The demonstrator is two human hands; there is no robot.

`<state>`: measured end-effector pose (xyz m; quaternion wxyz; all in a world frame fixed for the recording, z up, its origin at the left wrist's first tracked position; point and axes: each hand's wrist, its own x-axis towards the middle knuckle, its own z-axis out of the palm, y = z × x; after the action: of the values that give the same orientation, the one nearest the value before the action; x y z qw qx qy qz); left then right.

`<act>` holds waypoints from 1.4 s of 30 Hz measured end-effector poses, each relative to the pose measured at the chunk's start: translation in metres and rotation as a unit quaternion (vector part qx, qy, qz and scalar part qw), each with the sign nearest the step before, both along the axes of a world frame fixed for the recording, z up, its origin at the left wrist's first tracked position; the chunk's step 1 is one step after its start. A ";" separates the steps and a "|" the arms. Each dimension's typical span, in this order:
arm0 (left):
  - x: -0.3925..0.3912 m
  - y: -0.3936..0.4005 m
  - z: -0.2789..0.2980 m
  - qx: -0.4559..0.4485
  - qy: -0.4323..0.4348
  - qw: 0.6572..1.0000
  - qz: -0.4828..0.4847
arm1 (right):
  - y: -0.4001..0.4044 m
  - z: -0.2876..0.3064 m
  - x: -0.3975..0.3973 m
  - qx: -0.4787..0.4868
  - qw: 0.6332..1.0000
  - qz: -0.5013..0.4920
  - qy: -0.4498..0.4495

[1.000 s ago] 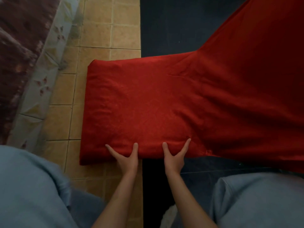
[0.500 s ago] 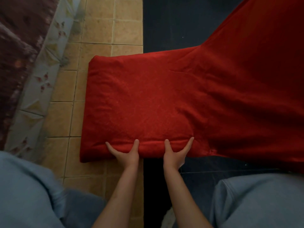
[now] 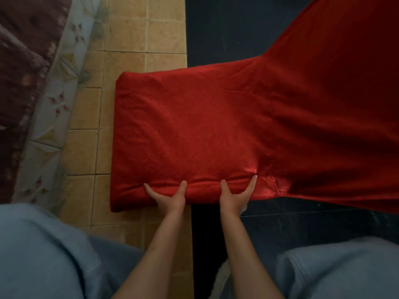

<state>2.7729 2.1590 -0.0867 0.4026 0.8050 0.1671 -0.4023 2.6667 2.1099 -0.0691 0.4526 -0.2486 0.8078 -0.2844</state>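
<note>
A large red cloth [image 3: 216, 130] lies on the floor, its left part folded into a thick rectangle and its right part spreading out wide to the upper right. My left hand [image 3: 170, 197] and my right hand [image 3: 234, 198] hold the near edge of the folded part, side by side. On each hand two digits lie spread on top of the fabric; the other fingers are hidden under the edge. The fabric bunches into a low ridge just beyond my fingertips.
Tan floor tiles [image 3: 127, 39] meet a black floor surface [image 3: 226, 29] under the cloth. A bed with a dark red cover [image 3: 19, 78] and a patterned mattress side [image 3: 56, 108] runs along the left. My knees in light blue trousers [image 3: 38, 253] fill the bottom corners.
Both hands have pushed slightly forward and taken up the near edge of the cloth, which now bulges into a ridge. The folded part has shifted a little away from me.
</note>
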 end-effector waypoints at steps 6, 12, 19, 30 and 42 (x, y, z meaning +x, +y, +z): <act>-0.019 0.028 0.036 0.026 0.003 1.000 0.004 | 0.020 0.034 -0.017 0.050 0.998 0.008 0.029; -0.014 0.054 0.081 0.106 0.002 0.994 -0.039 | 0.038 0.081 -0.011 0.084 0.995 0.016 0.047; 0.000 0.076 0.134 0.104 0.013 0.994 -0.017 | 0.058 0.138 0.001 0.134 0.988 0.023 0.068; -0.013 0.153 0.225 0.180 0.047 0.982 -0.007 | 0.127 0.225 -0.006 0.222 0.965 0.053 0.128; 0.014 0.203 0.251 0.234 0.048 0.968 -0.082 | 0.191 0.251 0.009 0.274 0.956 -0.006 0.106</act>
<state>2.7874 2.3623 0.1646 0.1602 0.8678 0.2086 -0.4217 2.6754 2.3012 0.1815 0.4132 -0.1395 0.8995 -0.0268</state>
